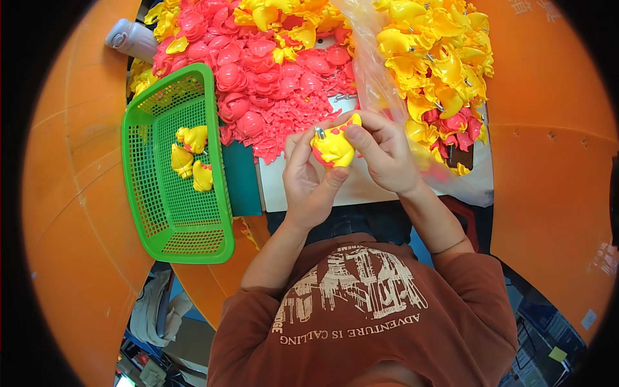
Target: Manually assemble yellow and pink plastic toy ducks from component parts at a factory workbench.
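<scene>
**Yellow toy piece held in both hands over the bench**

Head view: an orange work surface (548, 193) curves round the person, with a white board (361, 187) in front of the body. Behind it lie a heap of pink plastic shells (271, 77) and a heap of yellow plastic shells (438, 58), the latter partly in a clear bag. A green mesh basket (174, 168) stands at the person's left with three finished yellow toys (190, 158) in it.

The step in hand looks like fitting parts together. The left hand (309, 180) is closed round the yellow toy piece (334, 148) from below, and the right hand (380, 151) pinches its upper edge with thumb and fingers. The piece is held above the white board, just before the pink heap.

It is glossy yellow and rounded, with a hint of pink beneath and what may be a small metal pin at its top left; the view is too small to be sure. Judging by this, the next move calls for steady pressure while keeping the halves aligned.
</scene>
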The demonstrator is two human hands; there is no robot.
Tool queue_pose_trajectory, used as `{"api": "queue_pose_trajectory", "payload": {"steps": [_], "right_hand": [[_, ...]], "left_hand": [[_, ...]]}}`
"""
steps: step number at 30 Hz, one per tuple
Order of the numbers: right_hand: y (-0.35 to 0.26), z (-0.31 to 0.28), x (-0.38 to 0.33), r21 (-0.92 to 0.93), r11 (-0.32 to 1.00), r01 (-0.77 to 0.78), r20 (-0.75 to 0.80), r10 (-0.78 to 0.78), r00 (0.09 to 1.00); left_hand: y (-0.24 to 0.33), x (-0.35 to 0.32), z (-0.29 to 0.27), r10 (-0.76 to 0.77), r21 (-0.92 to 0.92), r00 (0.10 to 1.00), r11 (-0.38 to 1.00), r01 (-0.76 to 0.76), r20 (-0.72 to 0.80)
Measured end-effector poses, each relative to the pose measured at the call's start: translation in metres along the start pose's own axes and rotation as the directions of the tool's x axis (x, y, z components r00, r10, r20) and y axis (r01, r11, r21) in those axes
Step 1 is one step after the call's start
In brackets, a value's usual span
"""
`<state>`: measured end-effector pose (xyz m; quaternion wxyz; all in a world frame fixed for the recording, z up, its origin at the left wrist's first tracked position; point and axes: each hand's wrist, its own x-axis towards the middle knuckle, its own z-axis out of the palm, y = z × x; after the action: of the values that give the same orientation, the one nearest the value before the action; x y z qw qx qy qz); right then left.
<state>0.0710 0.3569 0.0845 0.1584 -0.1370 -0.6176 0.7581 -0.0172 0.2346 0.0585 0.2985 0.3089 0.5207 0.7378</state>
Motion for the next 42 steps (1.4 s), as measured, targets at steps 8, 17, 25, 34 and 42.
{"api": "queue_pose_trajectory", "payload": {"steps": [8,17,25,34,42], "right_hand": [[0.011,0.027,0.009,0.232,0.969,0.09,-0.484,0.035,0.875],[0.029,0.024,0.03,0.202,0.966,0.16,-0.523,-0.032,0.852],[0.033,0.023,0.019,-0.115,0.977,0.177,-0.455,-0.21,0.865],[-0.036,-0.034,0.039,-0.96,0.242,0.139,-0.125,-0.82,0.559],[-0.064,-0.111,0.032,-0.857,0.504,-0.11,-0.365,-0.442,0.819]], "left_hand": [[0.004,0.004,0.005,0.177,0.508,0.98,0.838,-0.2,0.094],[-0.006,0.009,0.007,0.191,0.553,0.981,0.813,-0.182,0.042],[-0.017,0.003,0.01,0.043,0.21,0.991,0.978,-0.017,-0.124],[0.019,0.034,-0.04,0.063,-0.349,0.832,0.888,-0.298,-0.552],[0.016,0.046,-0.025,-0.225,-0.634,0.915,0.772,-0.041,-0.334]]}}
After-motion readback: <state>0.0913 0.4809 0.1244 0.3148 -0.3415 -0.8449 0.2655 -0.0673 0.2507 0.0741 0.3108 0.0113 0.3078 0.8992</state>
